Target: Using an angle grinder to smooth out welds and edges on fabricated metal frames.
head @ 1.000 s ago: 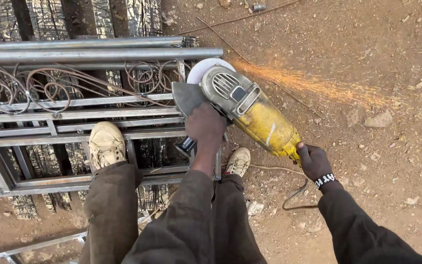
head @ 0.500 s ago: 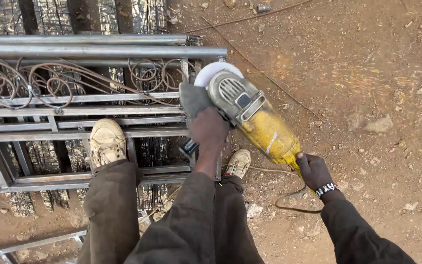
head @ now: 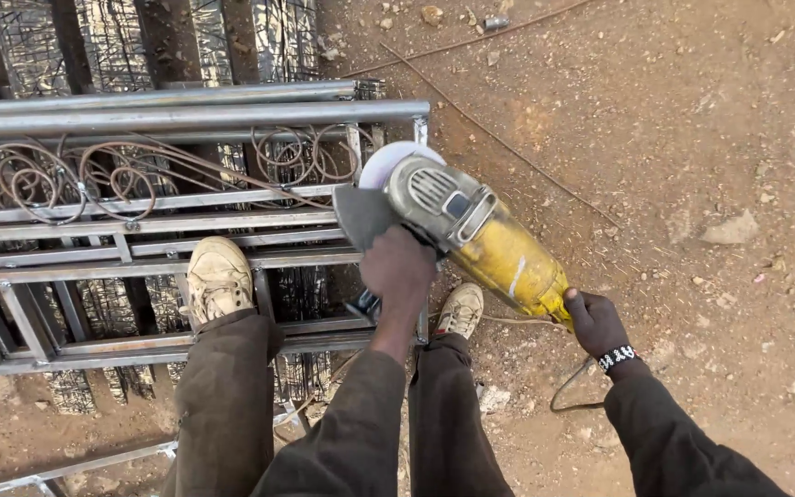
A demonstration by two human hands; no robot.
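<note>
A yellow and grey angle grinder (head: 480, 239) is held in both hands over the right end of a metal gate frame (head: 140, 221) lying on the ground. My left hand (head: 399, 267) grips its side handle near the grey head. My right hand (head: 597, 322), with a beaded wristband, holds the yellow rear end. The grinder's disc (head: 388, 158) sits at the frame's end bar, close to a round tube (head: 195, 115). No sparks show. My left foot (head: 216, 276) stands on the frame and my right foot (head: 460, 309) is beside its edge.
The frame has curled wire scrollwork (head: 94, 175) between its bars. A power cable (head: 572, 391) loops on the dirt behind the grinder. Thin rods (head: 499, 138) and small stones (head: 733, 225) lie on the reddish ground to the right.
A spray of sparks flew right from the disc a second ago; it has stopped. The grinder stays at the frame's end, shifted only slightly.
</note>
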